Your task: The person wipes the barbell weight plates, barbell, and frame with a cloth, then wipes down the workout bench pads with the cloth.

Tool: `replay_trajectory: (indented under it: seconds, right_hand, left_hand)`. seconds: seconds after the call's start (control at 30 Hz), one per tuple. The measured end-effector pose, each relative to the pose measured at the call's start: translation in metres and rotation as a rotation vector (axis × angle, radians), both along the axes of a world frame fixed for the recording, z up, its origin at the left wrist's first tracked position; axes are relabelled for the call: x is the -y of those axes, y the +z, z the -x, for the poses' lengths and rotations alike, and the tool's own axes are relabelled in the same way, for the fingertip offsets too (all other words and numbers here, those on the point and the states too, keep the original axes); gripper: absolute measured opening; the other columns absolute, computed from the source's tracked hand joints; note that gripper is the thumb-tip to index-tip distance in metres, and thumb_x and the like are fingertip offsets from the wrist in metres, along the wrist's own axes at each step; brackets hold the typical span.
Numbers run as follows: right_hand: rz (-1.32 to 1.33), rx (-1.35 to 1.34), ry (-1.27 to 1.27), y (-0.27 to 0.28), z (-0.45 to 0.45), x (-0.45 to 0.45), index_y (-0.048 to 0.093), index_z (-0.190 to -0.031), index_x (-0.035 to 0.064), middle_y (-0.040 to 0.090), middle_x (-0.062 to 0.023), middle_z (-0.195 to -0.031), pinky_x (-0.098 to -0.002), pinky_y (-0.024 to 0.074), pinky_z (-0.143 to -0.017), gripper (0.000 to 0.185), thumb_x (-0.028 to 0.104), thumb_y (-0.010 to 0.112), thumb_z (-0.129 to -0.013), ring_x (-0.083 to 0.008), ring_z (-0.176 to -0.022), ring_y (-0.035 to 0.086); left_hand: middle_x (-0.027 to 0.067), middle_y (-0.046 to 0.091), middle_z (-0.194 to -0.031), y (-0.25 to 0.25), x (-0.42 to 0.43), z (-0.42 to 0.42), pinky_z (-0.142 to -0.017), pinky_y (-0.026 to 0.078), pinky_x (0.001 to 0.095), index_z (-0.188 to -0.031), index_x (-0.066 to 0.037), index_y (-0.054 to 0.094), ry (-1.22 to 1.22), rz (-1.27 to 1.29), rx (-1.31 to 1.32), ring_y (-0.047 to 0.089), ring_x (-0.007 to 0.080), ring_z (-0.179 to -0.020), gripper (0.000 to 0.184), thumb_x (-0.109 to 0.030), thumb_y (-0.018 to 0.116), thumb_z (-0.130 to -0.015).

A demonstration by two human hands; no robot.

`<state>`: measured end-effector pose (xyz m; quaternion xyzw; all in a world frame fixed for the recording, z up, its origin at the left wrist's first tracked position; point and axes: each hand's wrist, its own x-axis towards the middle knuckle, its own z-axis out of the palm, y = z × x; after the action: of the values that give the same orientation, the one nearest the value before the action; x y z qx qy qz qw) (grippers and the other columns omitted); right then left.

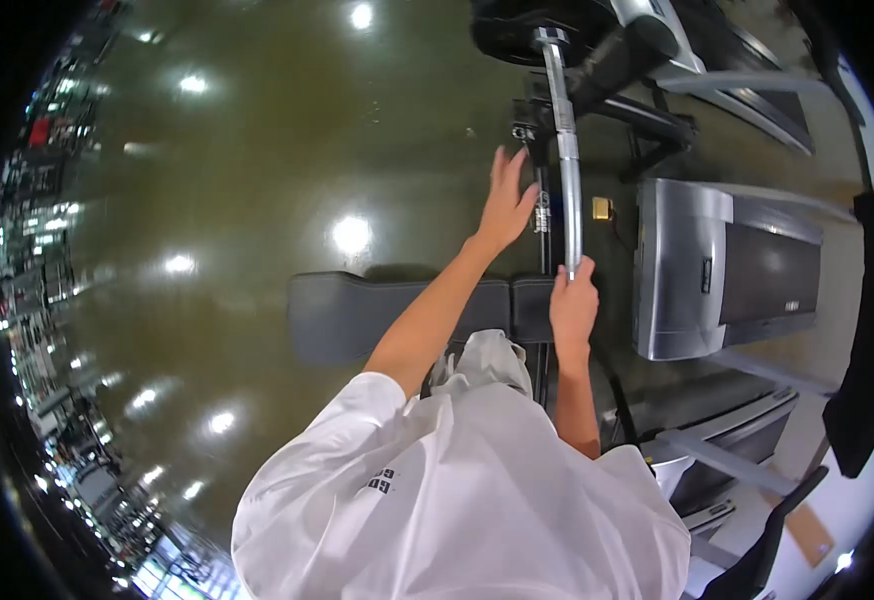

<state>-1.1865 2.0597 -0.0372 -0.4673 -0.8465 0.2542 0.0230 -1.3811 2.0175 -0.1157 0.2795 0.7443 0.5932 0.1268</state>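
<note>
A chrome bar (570,160), like a barbell bar, runs lengthwise in front of me with a knurled-looking stretch and a collar at its far end. My right hand (574,303) is wrapped round its near end. To the left of the bar, my left hand (507,208) is raised with fingers spread, apart from it and holding nothing. Below my arms lies a grey padded bench (342,320), partly hidden by my left forearm and white shirt. Black frame parts (544,240) show beneath the bar.
On the right stand treadmills, the nearest a silver treadmill (679,270). A dark round object (502,35) sits by the bar's far end. A small yellowish box (603,208) is on the floor. Glossy green floor (257,150) stretches left towards gym equipment (37,350).
</note>
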Motion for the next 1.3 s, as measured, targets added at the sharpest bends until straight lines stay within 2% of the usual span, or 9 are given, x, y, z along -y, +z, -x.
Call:
replay_trajectory:
  seconds: [0.3, 0.33, 0.4, 0.53, 0.6, 0.63, 0.7, 0.97, 1.3]
  right_hand:
    - [-0.315, 0.138, -0.027, -0.013, 0.005, 0.002, 0.05, -0.123, 0.0055, 0.071, -0.0304, -0.089, -0.0624, 0.0549, -0.073, 0.029, 0.027, 0.058, -0.105, -0.0526, -0.084, 0.069]
    - [-0.358, 0.16, -0.028, -0.017, 0.003, 0.002, 0.051, -0.123, 0.0054, 0.072, -0.0302, -0.09, -0.0619, 0.0552, -0.074, 0.03, 0.027, 0.059, -0.104, -0.0521, -0.086, 0.07]
    - [-0.415, 0.181, -0.016, -0.02, 0.003, -0.002, 0.052, -0.124, 0.0051, 0.072, -0.0299, -0.093, -0.0612, 0.0556, -0.077, 0.031, 0.026, 0.06, -0.103, -0.0515, -0.089, 0.07]
    - [-0.349, 0.235, -0.04, -0.033, -0.002, -0.013, 0.047, -0.132, 0.0058, 0.072, -0.0325, -0.105, -0.0622, 0.0541, -0.086, 0.039, 0.029, 0.059, -0.102, -0.0532, -0.101, 0.069]
    - [-0.327, 0.246, -0.064, -0.042, -0.004, -0.026, 0.046, -0.133, 0.0069, 0.072, -0.0325, -0.107, -0.0622, 0.0538, -0.088, 0.041, 0.029, 0.059, -0.102, -0.0535, -0.103, 0.068]
    - [-0.303, 0.264, -0.108, -0.054, -0.005, -0.035, 0.045, -0.132, 0.0077, 0.072, -0.0323, -0.109, -0.0619, 0.0536, -0.089, 0.04, 0.029, 0.059, -0.101, -0.0534, -0.104, 0.068]
    - [-0.283, 0.274, -0.164, -0.058, -0.001, -0.035, 0.045, -0.131, 0.0084, 0.071, -0.0322, -0.11, -0.0616, 0.0534, -0.09, 0.04, 0.029, 0.059, -0.1, -0.0533, -0.106, 0.068]
    - [-0.302, 0.37, -0.378, -0.058, 0.013, -0.024, 0.05, -0.131, 0.0107, 0.073, -0.0276, -0.114, -0.0605, 0.0546, -0.092, 0.034, 0.023, 0.056, -0.1, -0.0486, -0.111, 0.069]
    - [-0.57, 0.457, -0.581, -0.056, 0.02, 0.011, 0.057, -0.129, 0.0111, 0.073, -0.0215, -0.102, -0.0598, 0.0525, -0.083, 0.034, 0.014, 0.059, -0.095, -0.0452, -0.098, 0.071]
  left_hand:
    - [0.0255, 0.066, -0.136, -0.305, 0.653, -0.223, -0.104, 0.052, 0.0493, -0.137, -0.001, 0.063, -0.269, 1.326, 0.267, 0.064, 0.0417, -0.125, 0.049, -0.03, 0.059, -0.097]
    - [0.0219, 0.068, -0.135, -0.269, 0.699, -0.247, -0.103, 0.052, 0.0478, -0.13, -0.003, 0.068, 0.184, 1.175, 0.961, 0.065, 0.0412, -0.122, 0.041, -0.029, 0.059, -0.099]
    - [0.0189, 0.071, -0.128, -0.234, 0.804, -0.264, -0.1, 0.053, 0.0453, -0.124, -0.005, 0.072, -0.374, 1.324, 0.151, 0.067, 0.0386, -0.115, 0.035, -0.027, 0.057, -0.101]
    - [0.0084, 0.074, -0.101, -0.144, 0.967, -0.29, -0.074, 0.057, 0.0515, -0.1, -0.012, 0.076, 0.937, 0.479, 1.342, 0.068, 0.0317, -0.083, 0.03, -0.033, 0.055, -0.104]
    - [0.0078, 0.071, -0.097, -0.124, 1.01, -0.283, -0.07, 0.056, 0.0511, -0.097, -0.011, 0.074, 0.606, 0.961, 0.955, 0.065, 0.0293, -0.078, 0.028, -0.031, 0.055, -0.102]
    - [0.0072, 0.068, -0.094, -0.14, 1.013, -0.232, -0.067, 0.055, 0.0508, -0.094, -0.01, 0.072, 0.25, 1.359, 0.509, 0.061, 0.027, -0.073, 0.026, -0.03, 0.056, -0.101]
    - [0.0083, 0.07, -0.101, -0.188, 0.988, -0.161, -0.071, 0.054, 0.0424, -0.104, -0.011, 0.07, 1.652, 0.088, 1.341, 0.066, 0.0261, -0.087, 0.016, -0.016, 0.056, -0.099]
    - [0.003, 0.071, -0.1, -0.143, 0.635, 0.058, -0.073, 0.053, 0.029, -0.129, -0.011, 0.064, 0.42, 0.017, 0.987, 0.066, 0.0138, -0.086, 0.031, -0.015, 0.063, -0.099]
    - [0.0044, 0.071, -0.111, -0.18, 0.507, 0.295, -0.076, 0.053, 0.0283, -0.136, -0.006, 0.063, 0.141, 0.299, 0.965, 0.063, 0.0125, -0.089, 0.035, -0.017, 0.059, -0.102]
